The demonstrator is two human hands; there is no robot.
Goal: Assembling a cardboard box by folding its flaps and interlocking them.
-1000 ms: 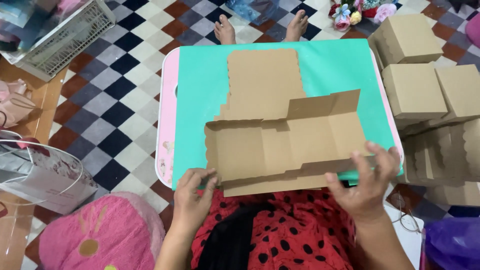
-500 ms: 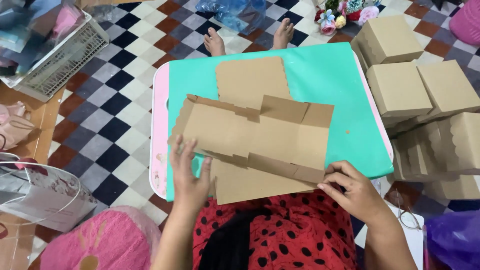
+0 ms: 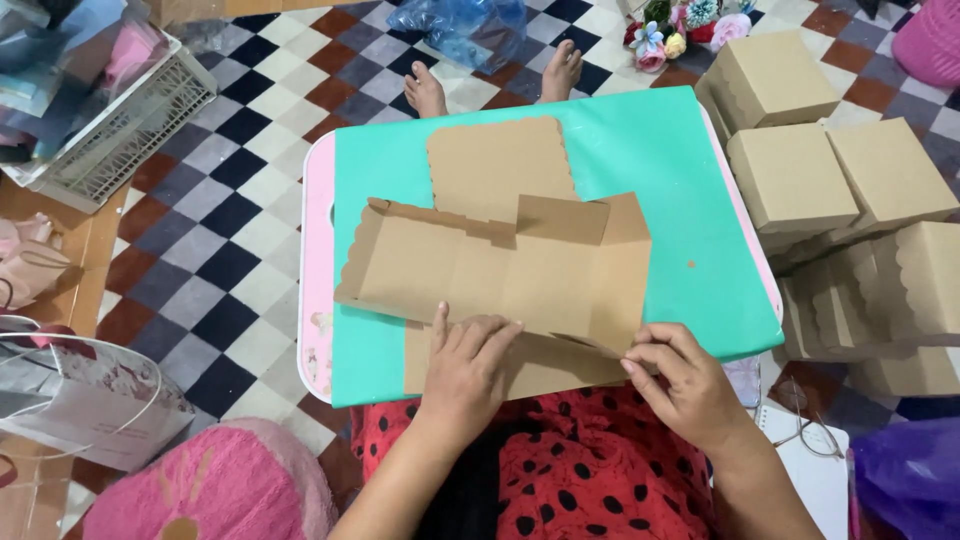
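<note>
Left hand [image 3: 465,365] flat on cardboard box blank [image 3: 500,270], right hand [image 3: 685,385] pinching its flap.

From my feed I see two bare forearms, the left hand [image 3: 465,365] and the right hand [image 3: 690,385], with no sleeves, watch or bracelet on the parts in frame. I can't make out any rings, though the fingers are too small here to be sure. The lap wears a red garment [image 3: 590,465] with black polka dots of uneven size, and a darker, near-black strip runs down its middle. Two bare feet [image 3: 425,92], without socks or shoes, show beyond the far edge.
</note>
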